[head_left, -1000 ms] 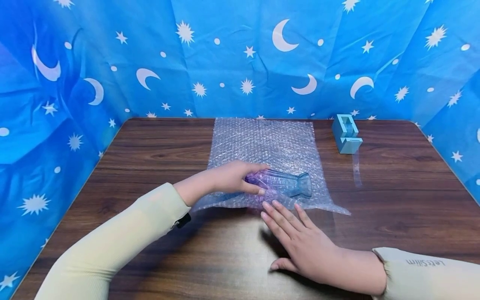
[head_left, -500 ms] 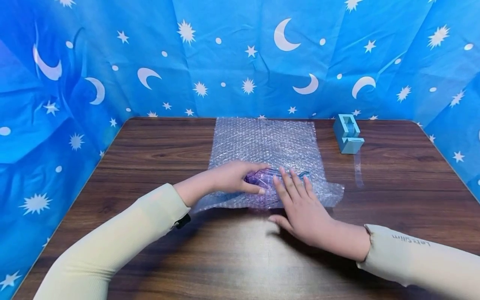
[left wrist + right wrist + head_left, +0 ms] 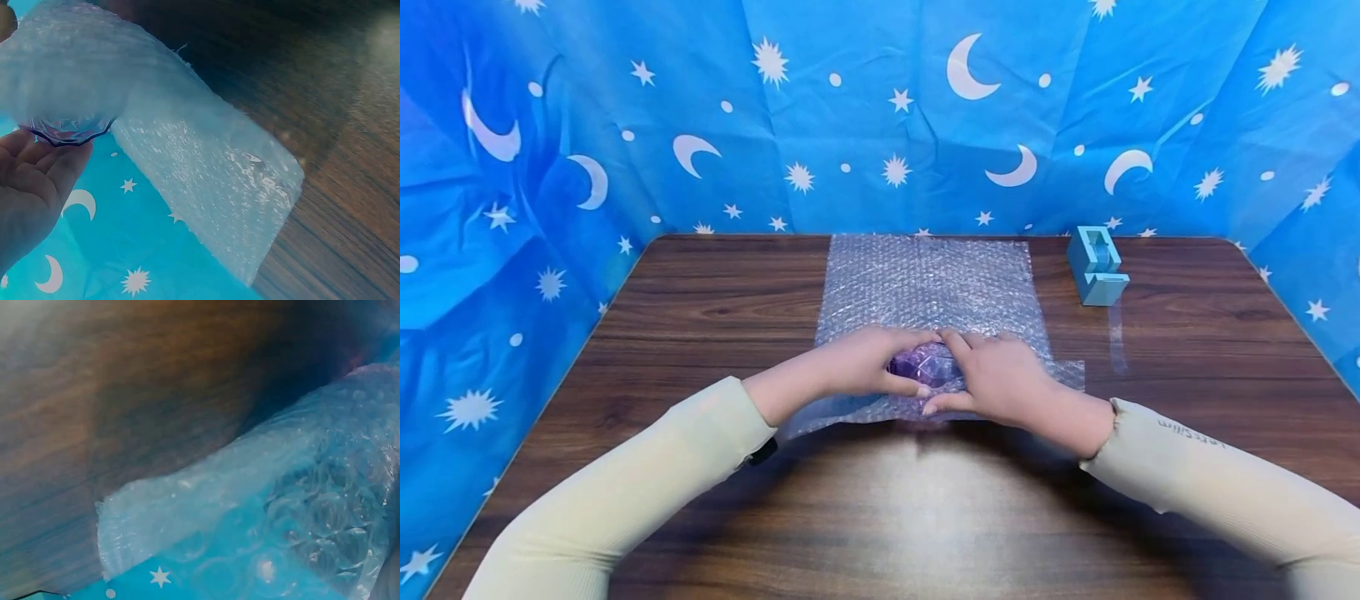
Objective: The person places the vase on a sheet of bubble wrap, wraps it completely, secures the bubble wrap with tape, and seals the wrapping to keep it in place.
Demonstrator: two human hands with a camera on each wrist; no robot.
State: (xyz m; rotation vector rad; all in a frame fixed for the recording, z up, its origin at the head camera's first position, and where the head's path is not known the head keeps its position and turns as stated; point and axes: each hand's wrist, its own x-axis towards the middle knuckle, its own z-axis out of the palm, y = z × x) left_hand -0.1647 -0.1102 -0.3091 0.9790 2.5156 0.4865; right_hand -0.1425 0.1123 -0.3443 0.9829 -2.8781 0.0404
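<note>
A glass vase (image 3: pixel 922 362), purple where it shows, lies on its side on a sheet of bubble wrap (image 3: pixel 925 279), with part of the sheet folded over it. From the left, my left hand (image 3: pixel 867 358) grips the vase's base end, thumb on the near side and fingers on the far side. The left wrist view shows the purple scalloped base (image 3: pixel 65 134) poking out beneath the wrap, against the fingers. My right hand (image 3: pixel 1000 375) curves over the wrapped vase from the right and hides its blue neck. Wrap (image 3: pixel 181 500) fills much of the right wrist view.
A light blue tape dispenser (image 3: pixel 1097 267) stands at the back right, a strip of clear tape (image 3: pixel 1117 337) hanging from it onto the wooden table (image 3: pixel 715 283). A blue cloth (image 3: pixel 880 108) with moons and stars borders the table's back and sides.
My right hand has moved up and left from the near edge of the wrap, folding its right part over the vase, and now holds the vase there. The left hand keeps its place.
</note>
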